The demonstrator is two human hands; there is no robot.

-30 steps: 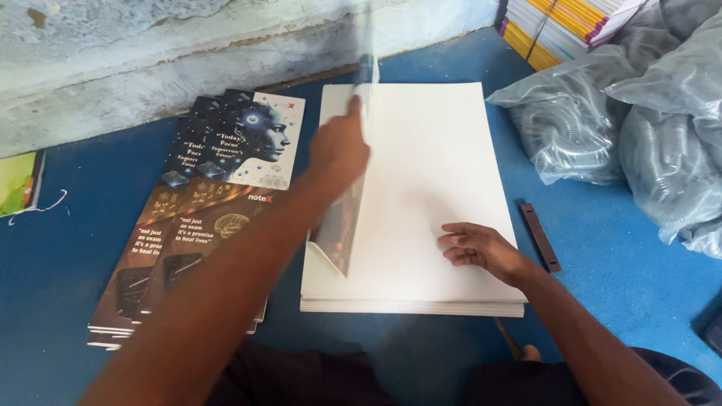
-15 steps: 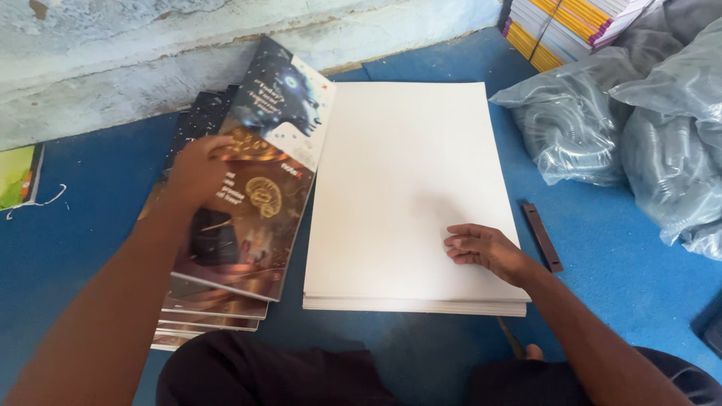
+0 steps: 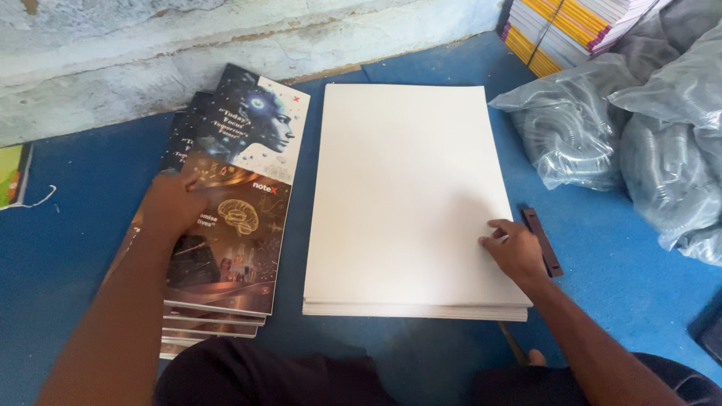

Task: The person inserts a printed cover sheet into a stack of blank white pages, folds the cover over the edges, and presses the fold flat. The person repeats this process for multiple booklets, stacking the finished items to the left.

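While pressing flat, open-palmed: left hand [image 3: 174, 207] on dark printed cover stack [image 3: 229, 225], right hand [image 3: 515, 249] on white sheet stack [image 3: 406, 188] near right edge, nothing gripped.

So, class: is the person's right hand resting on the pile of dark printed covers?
No: the right hand lies on the stack of white sheets; the left hand presses the dark printed covers.
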